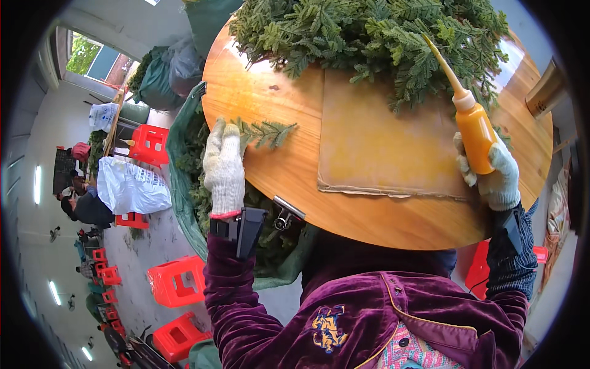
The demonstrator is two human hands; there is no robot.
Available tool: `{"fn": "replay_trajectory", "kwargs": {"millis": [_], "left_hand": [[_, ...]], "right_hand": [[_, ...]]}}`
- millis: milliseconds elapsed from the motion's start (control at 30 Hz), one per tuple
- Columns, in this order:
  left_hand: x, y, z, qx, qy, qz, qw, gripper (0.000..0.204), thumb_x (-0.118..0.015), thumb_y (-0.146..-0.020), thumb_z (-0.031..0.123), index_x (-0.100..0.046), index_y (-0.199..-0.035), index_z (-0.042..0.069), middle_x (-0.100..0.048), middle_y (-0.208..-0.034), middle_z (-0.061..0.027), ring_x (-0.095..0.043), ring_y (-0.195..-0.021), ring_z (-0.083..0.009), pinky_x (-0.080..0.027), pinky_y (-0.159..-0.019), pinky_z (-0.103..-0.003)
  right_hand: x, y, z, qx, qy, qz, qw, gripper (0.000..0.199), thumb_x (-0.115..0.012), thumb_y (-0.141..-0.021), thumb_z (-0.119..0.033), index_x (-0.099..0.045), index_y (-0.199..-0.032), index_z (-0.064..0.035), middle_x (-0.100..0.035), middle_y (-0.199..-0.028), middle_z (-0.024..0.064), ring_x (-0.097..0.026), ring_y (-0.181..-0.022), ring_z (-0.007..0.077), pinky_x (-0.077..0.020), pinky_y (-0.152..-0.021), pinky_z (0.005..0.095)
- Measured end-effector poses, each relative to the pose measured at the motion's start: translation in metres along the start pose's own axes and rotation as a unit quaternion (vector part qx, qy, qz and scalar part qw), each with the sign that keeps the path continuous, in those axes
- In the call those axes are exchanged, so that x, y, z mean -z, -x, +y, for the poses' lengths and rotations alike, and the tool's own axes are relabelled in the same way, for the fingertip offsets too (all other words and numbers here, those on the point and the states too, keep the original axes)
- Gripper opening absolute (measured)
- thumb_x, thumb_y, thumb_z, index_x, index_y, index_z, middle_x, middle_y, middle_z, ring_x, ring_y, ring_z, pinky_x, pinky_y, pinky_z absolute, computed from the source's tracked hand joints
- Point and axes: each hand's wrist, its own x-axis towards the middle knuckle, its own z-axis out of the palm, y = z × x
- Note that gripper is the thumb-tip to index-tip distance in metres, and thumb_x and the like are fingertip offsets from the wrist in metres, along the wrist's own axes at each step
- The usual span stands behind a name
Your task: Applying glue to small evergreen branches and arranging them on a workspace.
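My left hand [224, 169], in a white knit glove, is at the left edge of the round wooden table [289, 178]. Its fingers are closed at the stem end of a small green artificial fir sprig [268, 132], which points right over the tabletop. My right hand [501, 175], gloved too, is wrapped round a squeeze bottle [476, 132] of orange-yellow liquid. The bottle leans slightly left, its long nozzle pointing up before the branches. Between my hands lies a yellow-stained cardboard sheet [387, 141]. A big heap of fir sprigs [369, 37] covers the table's far side.
Under the table's left edge, a green bag [184, 184] holds more fir sprigs. A metal clip [287, 213] grips the near edge; a metal cup [544, 92] stands far right. Red stools [178, 280], a white sack [132, 187] and a bent-over person [89, 206] are at left.
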Motion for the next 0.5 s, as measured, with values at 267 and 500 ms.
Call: {"fn": "replay_trajectory", "kwargs": {"millis": [267,500], "left_hand": [[0.048,0.009,0.014,-0.308,-0.431,-0.024,0.848,0.053,-0.067,-0.096,0.002,-0.059,-0.149,0.006,-0.060,-0.152,-0.0160,-0.053,-0.145,-0.0308,-0.043,-0.120,-0.040],[0.044,-0.012,0.009,-0.310,-0.593,-0.169,0.723,0.057,-0.075,-0.086,0.005,-0.064,-0.142,0.013,-0.065,-0.143,-0.0148,-0.061,-0.132,-0.0341,-0.049,-0.114,-0.045]], "right_hand": [[0.013,-0.001,0.006,-0.004,-0.010,-0.014,1.000,0.092,-0.079,-0.081,-0.050,-0.047,-0.150,0.0006,-0.066,-0.115,0.0145,-0.065,-0.073,0.0174,-0.0528,-0.049,0.0248],[0.013,-0.002,0.008,-0.012,-0.011,-0.012,1.000,0.093,-0.081,-0.079,-0.050,-0.047,-0.150,0.0008,-0.066,-0.115,0.0148,-0.065,-0.072,0.0182,-0.0531,-0.049,0.0256]]}}
